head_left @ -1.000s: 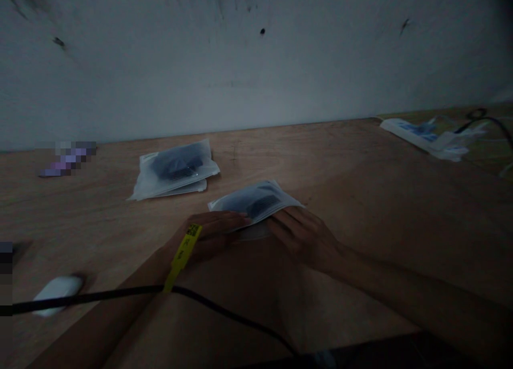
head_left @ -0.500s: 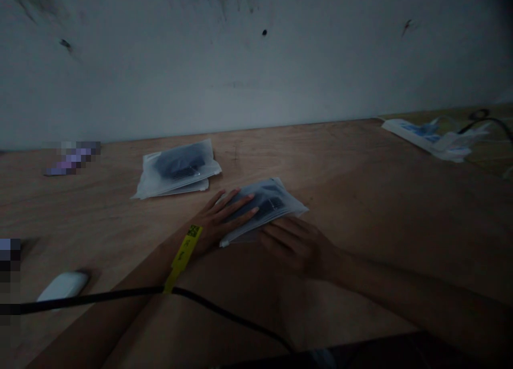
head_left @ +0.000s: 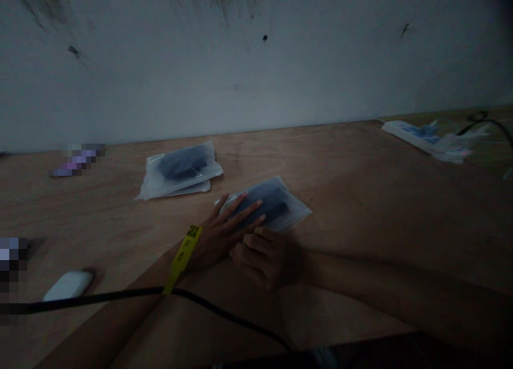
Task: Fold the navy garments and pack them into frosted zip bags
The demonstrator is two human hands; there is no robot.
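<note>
A frosted zip bag (head_left: 276, 197) with something dark and folded inside lies on the wooden table in front of me. My left hand (head_left: 224, 227) rests flat on its left part, fingers spread over the plastic. At the near edge, the fingers of my right hand (head_left: 266, 257) are curled tight in a pinch on the zip side, hiding most of that edge. Farther back to the left, another frosted zip bag (head_left: 180, 169) with dark contents overlaps a second one (head_left: 196, 187) beneath it.
A white rounded object (head_left: 69, 285) lies at the near left. Black cable (head_left: 224, 308) with a yellow tag (head_left: 183, 257) crosses in front of my left forearm. Crumpled white-and-blue plastic packaging (head_left: 433, 139) sits at the far right. A wall (head_left: 240, 91) stands behind the table.
My right hand has moved left along the bag's near edge, its fingers now curled more tightly. My left hand stays spread on the bag.
</note>
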